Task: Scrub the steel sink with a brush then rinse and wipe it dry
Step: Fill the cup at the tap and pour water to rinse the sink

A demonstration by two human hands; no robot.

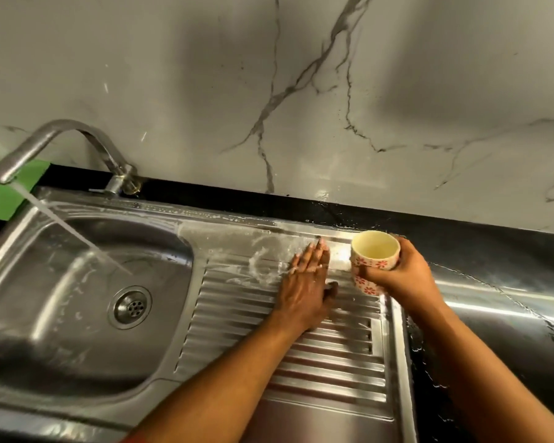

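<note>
- Stainless steel makes up the sink (87,356), one bowl at the left with one round drain (129,307) in its floor, and a ribbed drainboard (237,314) at the right; the near rim runs out of the bottom edge of the view.
- One curved tap (61,135) stands at the back rim, a stream of water (77,238) running from its spout into the bowl; the spout's tip hides part of a green patch (0,199) whose nature is hard to make out and which is cut off at the left edge.
- The left hand (304,289) lies flat with fingers straight on the upper drainboard, gripping nothing, beside smears of white foam (263,263); the ribs under its palm and forearm are hidden.
- The right hand (397,276) holds one cream cup (375,251) with a red flower pattern, fingers curled round its lower wall and covering much of it; the cup sits at the drainboard's far right corner, mouth up and tilted slightly, and whether it holds water is unclear.
- A black counter (461,251) edges the sink behind and to the right, wet with droplets, below a marble-veined wall (333,91).
- No brand, label or writing can be read anywhere.
</note>
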